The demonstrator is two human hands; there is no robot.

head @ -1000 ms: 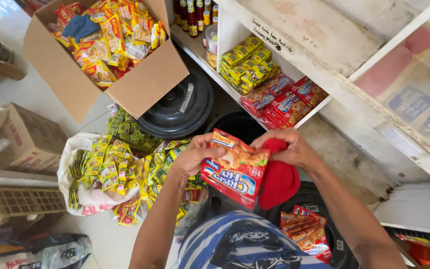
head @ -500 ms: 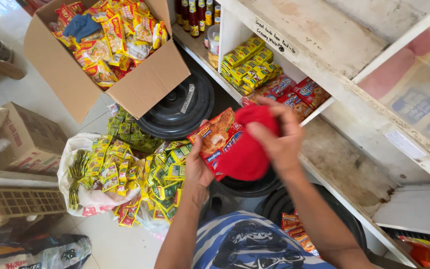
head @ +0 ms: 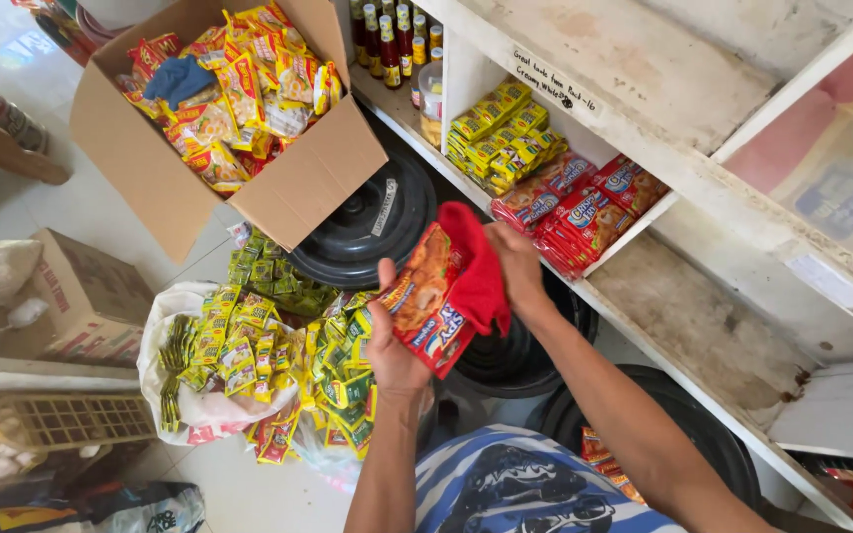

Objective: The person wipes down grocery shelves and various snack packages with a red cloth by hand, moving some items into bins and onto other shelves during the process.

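Left hand (head: 394, 341) grips a red noodle packet (head: 426, 301) from below, fingers closed on its lower edge, thumb up along the near side; the packet is held in the air, tilted, in front of the white shelf (head: 713, 326) and above a black lid (head: 367, 222). Right hand (head: 515, 266) presses a red cloth (head: 474, 266) against the packet's upper side, fingers closed on the cloth. Like red packets (head: 584, 212) lie stacked on the shelf just beyond; an open carton (head: 165, 192) of packets stands to the left, with yellow-green sachets (head: 249, 345) heaped on a bag on the floor.
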